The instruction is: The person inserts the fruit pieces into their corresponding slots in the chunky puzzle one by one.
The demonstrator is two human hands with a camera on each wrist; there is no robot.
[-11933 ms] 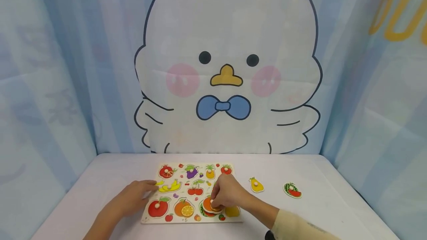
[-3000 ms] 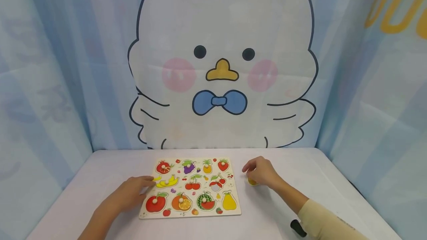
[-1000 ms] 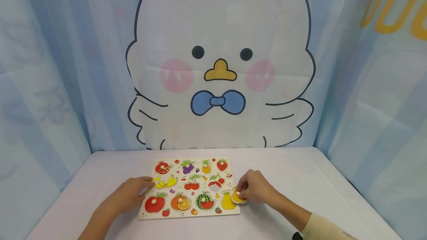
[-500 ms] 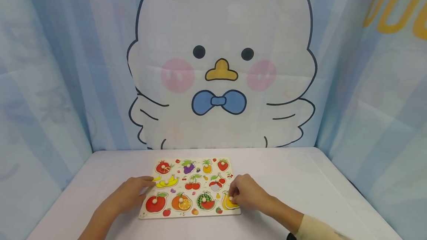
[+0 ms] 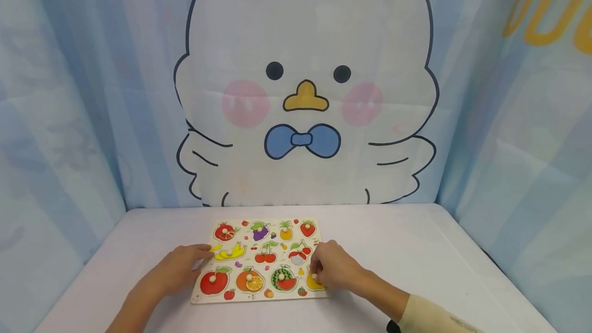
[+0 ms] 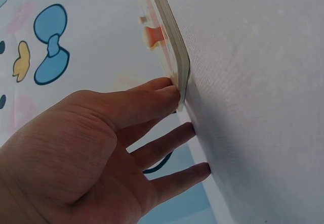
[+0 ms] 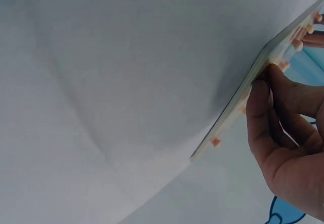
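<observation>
A wooden fruit puzzle board (image 5: 273, 298) lies on the table, its cutouts filled with knobbed fruit pieces. My left hand (image 5: 179, 270) rests at its left edge beside the bananas (image 5: 229, 253); in the left wrist view the thumb and index fingertips touch the board's edge while the other fingers reach straight down to the table. At the board's lower right, my right hand (image 5: 336, 267) pinches the small knob of a yellow pear piece (image 5: 314, 285), which sits over the pear-shaped spot. The hand covers the pear's upper right part. In the right wrist view, thumb and forefinger meet close over the board.
Left of the pear, the watermelon piece (image 5: 283, 279), orange piece (image 5: 250, 280) and apple piece (image 5: 214, 282) lie in the bottom row. A white cloth (image 5: 416, 251) covers the table. Behind it hangs a curtain (image 5: 305, 179) with a cartoon duck.
The watermelon piece went into the board earlier. Since then my right hand has picked up the pear from the table at right and carried it left over its spot. The left hand stayed at the edge.
</observation>
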